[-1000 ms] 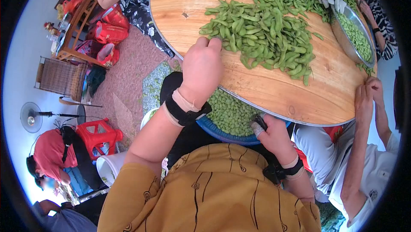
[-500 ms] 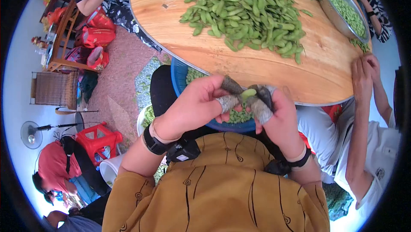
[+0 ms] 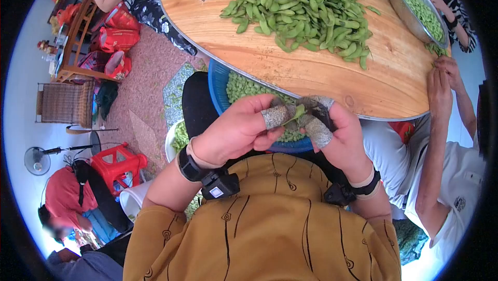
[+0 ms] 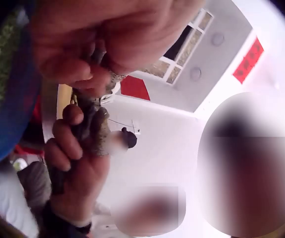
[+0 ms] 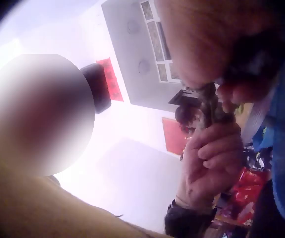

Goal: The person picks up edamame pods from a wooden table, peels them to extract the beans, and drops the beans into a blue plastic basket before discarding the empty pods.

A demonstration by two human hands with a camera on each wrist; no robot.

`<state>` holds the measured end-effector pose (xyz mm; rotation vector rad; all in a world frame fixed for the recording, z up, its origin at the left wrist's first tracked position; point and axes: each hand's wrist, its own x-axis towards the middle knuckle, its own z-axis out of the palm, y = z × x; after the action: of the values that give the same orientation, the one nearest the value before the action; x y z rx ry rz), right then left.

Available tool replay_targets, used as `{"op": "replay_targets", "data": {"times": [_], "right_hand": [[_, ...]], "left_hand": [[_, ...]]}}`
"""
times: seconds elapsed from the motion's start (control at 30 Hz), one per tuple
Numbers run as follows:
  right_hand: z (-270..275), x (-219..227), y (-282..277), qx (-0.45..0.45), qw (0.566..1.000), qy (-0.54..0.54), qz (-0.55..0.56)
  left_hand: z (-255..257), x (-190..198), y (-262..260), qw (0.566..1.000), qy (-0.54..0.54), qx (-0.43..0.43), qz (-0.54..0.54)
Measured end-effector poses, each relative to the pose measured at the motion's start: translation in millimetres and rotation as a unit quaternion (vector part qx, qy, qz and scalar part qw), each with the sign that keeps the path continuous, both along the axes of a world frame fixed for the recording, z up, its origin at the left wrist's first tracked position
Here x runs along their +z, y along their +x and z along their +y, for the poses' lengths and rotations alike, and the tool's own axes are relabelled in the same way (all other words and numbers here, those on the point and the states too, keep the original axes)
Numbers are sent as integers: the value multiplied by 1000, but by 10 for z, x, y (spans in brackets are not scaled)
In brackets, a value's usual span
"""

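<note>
- Both hands meet in front of the chest, just below the desk (image 3: 332, 81) edge, and pinch 1 green pod (image 3: 298, 113) between them.
- Left hand (image 3: 236, 130): taped fingers (image 3: 275, 116) curl in, thumb and forefinger tight on the pod's left end.
- Right hand (image 3: 340, 135): taped fingers (image 3: 317, 131) curl over the pod's right end, touching the left fingertips.
- The pod sits over a blue basket (image 3: 220, 91) of shelled green beans, which is tucked under the desk edge on the person's lap.
- Up on the round wooden desk, a big pile of pods (image 3: 306, 14) lies well apart from the hands.
- A metal bowl (image 3: 402, 8) of beans stands at the desk's far right rim.
- Another person's hands (image 3: 441, 81) work at the desk's right edge.
- Wrist views: the left wrist camera shows the right hand (image 4: 75, 163) gripping something dark, the right wrist camera shows the left hand (image 5: 209, 163) curled likewise; the pod itself is too blurred there to make out.
</note>
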<state>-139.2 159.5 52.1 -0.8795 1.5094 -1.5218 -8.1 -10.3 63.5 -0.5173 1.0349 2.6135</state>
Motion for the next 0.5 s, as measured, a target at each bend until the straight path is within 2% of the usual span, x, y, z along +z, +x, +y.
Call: {"op": "replay_targets", "data": {"times": [0.07, 0.1, 0.13, 0.17, 0.2, 0.27, 0.3, 0.37, 0.4, 0.47, 0.5], "right_hand": [[-3, 20, 26, 2, 999, -7, -35], [-5, 33, 32, 3, 997, -13, -70], [1, 55, 24, 3, 997, -13, -70], [12, 81, 9, 22, 998, 11, -52], [19, 93, 0, 41, 998, 36, -34], [8, 56, -4, 34, 999, 33, -25], [3, 42, -6, 29, 999, 31, -15], [2, 63, -14, 32, 998, 43, -26], [2, 68, -18, 35, 997, 56, -36], [5, 40, -29, 40, 997, 53, -31], [3, 27, -37, 45, 997, 50, -24]], "left_hand": [[33, -32, -13, 982, -177, 58, 28], [63, -33, -26, 982, -177, 58, 28], [105, -32, -39, 968, -238, 75, 33], [136, -33, -43, 949, -298, 91, 38], [156, -39, -40, 950, -298, 90, 37], [179, -64, -37, 894, -432, 94, 77], [177, -115, -30, 894, -432, 93, 77], [167, -236, -5, 841, -527, 79, 99], [165, -219, -3, 841, -526, 78, 99], [157, -146, -10, 787, -609, 45, 87], [148, -114, -17, 787, -609, 43, 88]]}}
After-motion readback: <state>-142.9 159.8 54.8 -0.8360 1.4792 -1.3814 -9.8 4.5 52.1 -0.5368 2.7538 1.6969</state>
